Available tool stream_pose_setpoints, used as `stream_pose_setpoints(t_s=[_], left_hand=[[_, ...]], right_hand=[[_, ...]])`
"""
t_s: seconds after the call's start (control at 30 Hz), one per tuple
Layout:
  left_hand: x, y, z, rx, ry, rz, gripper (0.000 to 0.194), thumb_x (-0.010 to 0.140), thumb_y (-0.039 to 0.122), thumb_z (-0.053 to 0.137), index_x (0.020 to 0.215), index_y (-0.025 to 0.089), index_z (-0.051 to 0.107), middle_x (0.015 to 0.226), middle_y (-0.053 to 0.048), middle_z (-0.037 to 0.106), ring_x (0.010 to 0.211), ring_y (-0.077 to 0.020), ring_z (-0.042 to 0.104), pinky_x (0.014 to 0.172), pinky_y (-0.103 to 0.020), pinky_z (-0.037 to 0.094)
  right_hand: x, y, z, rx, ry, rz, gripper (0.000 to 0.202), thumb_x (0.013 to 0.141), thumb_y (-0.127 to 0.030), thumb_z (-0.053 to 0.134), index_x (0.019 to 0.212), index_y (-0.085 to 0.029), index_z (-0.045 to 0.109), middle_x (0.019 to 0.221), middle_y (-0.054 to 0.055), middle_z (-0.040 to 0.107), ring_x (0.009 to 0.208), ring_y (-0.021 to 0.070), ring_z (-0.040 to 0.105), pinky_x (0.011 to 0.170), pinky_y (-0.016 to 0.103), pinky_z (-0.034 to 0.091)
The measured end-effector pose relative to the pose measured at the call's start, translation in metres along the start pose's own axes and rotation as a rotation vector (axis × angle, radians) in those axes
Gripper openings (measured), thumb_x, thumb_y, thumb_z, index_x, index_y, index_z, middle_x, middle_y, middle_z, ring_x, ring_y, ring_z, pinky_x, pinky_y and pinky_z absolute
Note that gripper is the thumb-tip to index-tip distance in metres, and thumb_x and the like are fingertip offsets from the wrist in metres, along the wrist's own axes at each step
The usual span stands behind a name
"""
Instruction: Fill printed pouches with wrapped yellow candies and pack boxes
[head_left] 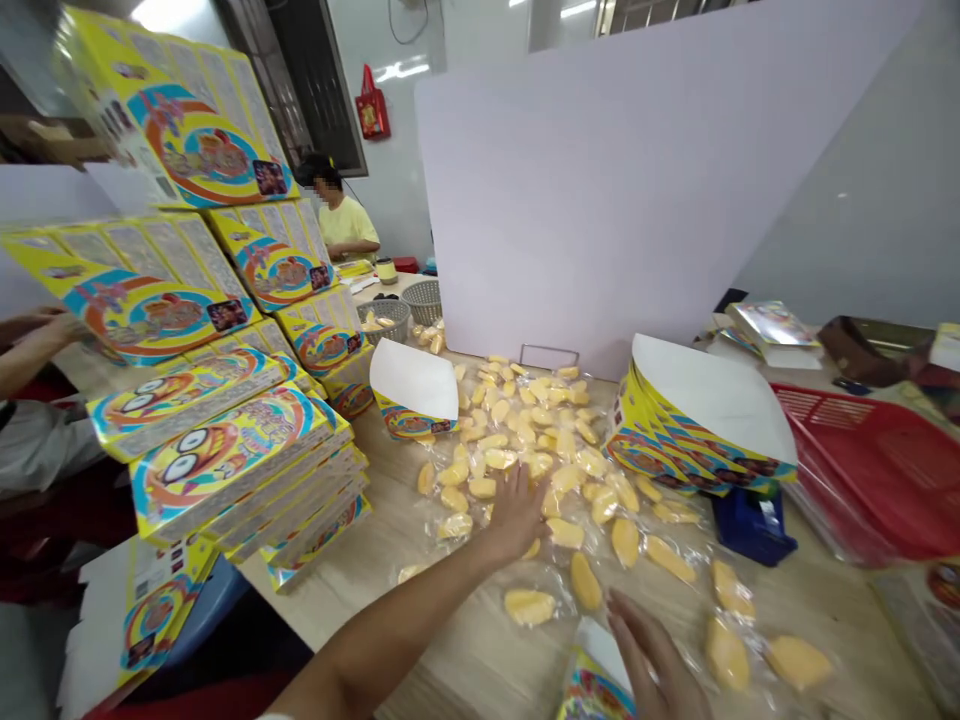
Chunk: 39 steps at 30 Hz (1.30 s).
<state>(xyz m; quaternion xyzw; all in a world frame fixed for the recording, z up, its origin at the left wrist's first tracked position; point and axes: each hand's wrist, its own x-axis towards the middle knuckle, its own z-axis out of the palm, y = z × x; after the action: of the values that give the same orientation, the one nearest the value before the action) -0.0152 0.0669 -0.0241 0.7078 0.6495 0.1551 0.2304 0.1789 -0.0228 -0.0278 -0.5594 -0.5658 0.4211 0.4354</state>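
My left hand point(517, 515) lies with fingers spread on a wide spread of yellow pieces in clear wrappers point(525, 425) in the middle of the table. My right hand point(656, 660) is at the bottom edge, beside a small printed box point(596, 680) with a white flap; its fingers are stretched out along the box's right side. More wrapped pieces point(727, 650) lie to the right of that hand. An open printed box point(414, 395) stands behind the pieces at the left, and a nested stack of open boxes point(690, 425) stands at the right.
Tall piles of yellow boxes point(225, 460) fill the left side. A blue tape dispenser point(754, 525) and a red basket point(877, 480) are at the right. A white board point(585, 200) rises behind. Grey baskets point(384, 322) and a person point(345, 220) are farther back; another person's arm shows far left.
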Motion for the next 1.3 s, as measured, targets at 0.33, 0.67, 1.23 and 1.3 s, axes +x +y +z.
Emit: stream_pose_setpoints(t_s=[0.33, 0.67, 1.23, 1.3], left_hand=[[0.010, -0.004, -0.017, 0.171, 0.069, -0.120, 0.055, 0.082, 0.036, 0.055, 0.128, 0.011, 0.040, 0.122, -0.018, 0.047, 0.117, -0.0313, 0.040, 0.097, -0.044, 0.032], [0.034, -0.038, -0.037, 0.015, 0.035, -0.059, 0.034, 0.083, 0.033, 0.057, 0.112, 0.015, 0.055, 0.121, -0.009, 0.052, 0.114, -0.0249, 0.047, 0.097, -0.050, 0.035], [-0.008, 0.017, -0.061, -1.200, -0.132, -0.245, 0.052, 0.082, 0.057, 0.046, 0.111, 0.015, 0.054, 0.071, -0.003, 0.061, 0.052, -0.0095, 0.053, 0.054, -0.024, 0.044], [-0.020, 0.035, -0.063, -1.276, -0.212, -0.211, 0.049, 0.076, 0.056, 0.057, 0.099, 0.013, 0.059, 0.069, -0.002, 0.059, 0.054, -0.0085, 0.053, 0.055, -0.022, 0.043]], right_hand=[[0.055, 0.010, 0.030, -0.367, 0.073, 0.106, 0.010, 0.061, -0.017, 0.058, 0.070, -0.019, 0.054, 0.079, 0.012, 0.060, 0.097, 0.0374, 0.054, 0.088, 0.051, 0.034], [0.022, -0.020, -0.042, 0.291, 0.108, 0.243, 0.030, 0.069, -0.049, 0.062, 0.080, -0.023, 0.052, 0.076, 0.001, 0.067, 0.070, 0.0203, 0.062, 0.068, 0.036, 0.048], [-0.010, -0.075, -0.011, 0.857, 0.025, 0.307, 0.029, 0.069, -0.040, 0.073, 0.065, -0.018, 0.055, 0.061, -0.003, 0.055, 0.058, 0.0104, 0.052, 0.061, 0.026, 0.047], [-0.013, -0.080, -0.011, 0.912, 0.017, 0.254, 0.034, 0.075, -0.039, 0.067, 0.057, -0.017, 0.048, 0.050, -0.006, 0.042, 0.045, 0.0068, 0.040, 0.049, 0.021, 0.041]])
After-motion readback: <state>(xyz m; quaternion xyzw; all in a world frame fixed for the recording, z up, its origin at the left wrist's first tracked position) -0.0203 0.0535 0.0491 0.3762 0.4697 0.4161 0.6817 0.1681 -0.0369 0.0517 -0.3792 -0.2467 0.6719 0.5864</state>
